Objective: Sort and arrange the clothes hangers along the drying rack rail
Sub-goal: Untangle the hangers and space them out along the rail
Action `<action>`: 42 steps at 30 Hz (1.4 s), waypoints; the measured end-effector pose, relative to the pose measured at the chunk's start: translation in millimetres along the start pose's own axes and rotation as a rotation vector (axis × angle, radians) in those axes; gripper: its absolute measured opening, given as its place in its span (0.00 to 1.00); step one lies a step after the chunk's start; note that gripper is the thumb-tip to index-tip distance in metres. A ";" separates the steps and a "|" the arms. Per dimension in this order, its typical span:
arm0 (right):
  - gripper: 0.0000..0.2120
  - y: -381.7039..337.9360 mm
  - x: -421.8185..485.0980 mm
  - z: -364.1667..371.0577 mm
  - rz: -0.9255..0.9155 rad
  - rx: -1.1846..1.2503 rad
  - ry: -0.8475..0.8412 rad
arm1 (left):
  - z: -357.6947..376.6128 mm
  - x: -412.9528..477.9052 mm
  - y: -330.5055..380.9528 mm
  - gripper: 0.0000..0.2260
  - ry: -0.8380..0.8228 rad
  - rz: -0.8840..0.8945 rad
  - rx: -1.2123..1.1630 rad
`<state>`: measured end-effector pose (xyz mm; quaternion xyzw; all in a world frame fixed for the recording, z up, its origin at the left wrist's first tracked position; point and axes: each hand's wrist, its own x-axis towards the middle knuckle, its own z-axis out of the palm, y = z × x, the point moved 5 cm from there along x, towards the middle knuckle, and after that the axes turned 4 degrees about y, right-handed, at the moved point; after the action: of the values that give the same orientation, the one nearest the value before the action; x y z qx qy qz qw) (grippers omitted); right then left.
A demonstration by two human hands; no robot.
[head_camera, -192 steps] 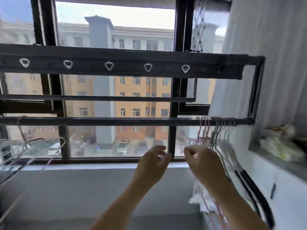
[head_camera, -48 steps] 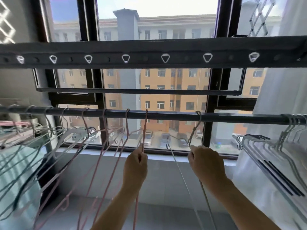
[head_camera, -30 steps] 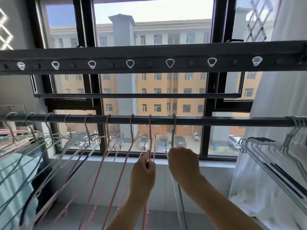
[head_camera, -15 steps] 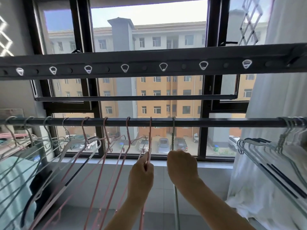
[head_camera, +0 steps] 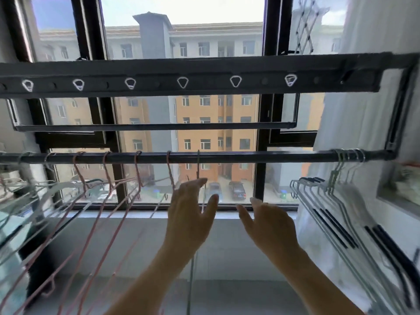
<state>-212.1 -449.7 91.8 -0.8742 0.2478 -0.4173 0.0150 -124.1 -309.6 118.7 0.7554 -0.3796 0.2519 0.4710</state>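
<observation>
Thin pink wire hangers (head_camera: 108,178), hooked at gaps along the rail's (head_camera: 250,156) left half; a silver-and-black bunch (head_camera: 336,201) packed at its right end. One slim hanger (head_camera: 198,165) at mid-rail, just behind the left hand (head_camera: 191,214), fingers spread and empty. Right hand (head_camera: 270,223) likewise loose and empty, between that hanger and the bunch.

The left hand (head_camera: 191,214) hides part of one thin hanger (head_camera: 198,164). The pink hangers (head_camera: 137,169) run off the bottom edge. The pale hangers (head_camera: 34,196) at far left are blurry.
</observation>
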 end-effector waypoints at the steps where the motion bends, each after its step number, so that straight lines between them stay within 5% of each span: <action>1: 0.25 10.6 -0.8 -8.5 0.009 -0.018 0.016 | 8.3 -0.9 15.7 0.20 -0.027 0.029 -0.010; 7: 0.14 85.1 -3.0 -54.6 0.110 -0.143 0.025 | 86.4 -33.0 84.6 0.21 -0.334 0.177 0.007; 13: 0.09 152.4 -6.6 -69.8 0.225 -0.177 0.001 | 185.5 -42.8 111.3 0.12 -0.467 -0.061 -0.168; 20: 0.10 177.1 2.0 -61.7 0.243 -0.111 -0.003 | 258.1 -36.0 126.4 0.10 -0.485 -0.273 -0.237; 31: 0.12 196.4 11.0 -42.4 0.333 -0.003 -0.095 | 263.9 -24.4 129.5 0.11 -0.476 -0.361 -0.503; 38: 0.08 197.5 9.4 -43.4 0.384 0.019 -0.050 | 256.0 -21.3 114.9 0.09 -0.300 -0.332 -0.387; 42: 0.14 184.0 11.5 -45.3 0.325 -0.013 0.049 | 245.9 -24.5 103.6 0.09 -0.260 -0.324 -0.417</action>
<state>-316.9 -608.0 86.7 -0.8122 0.3888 -0.4291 0.0703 -216.8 -551.0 49.0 0.7189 -0.3547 -0.0090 0.5977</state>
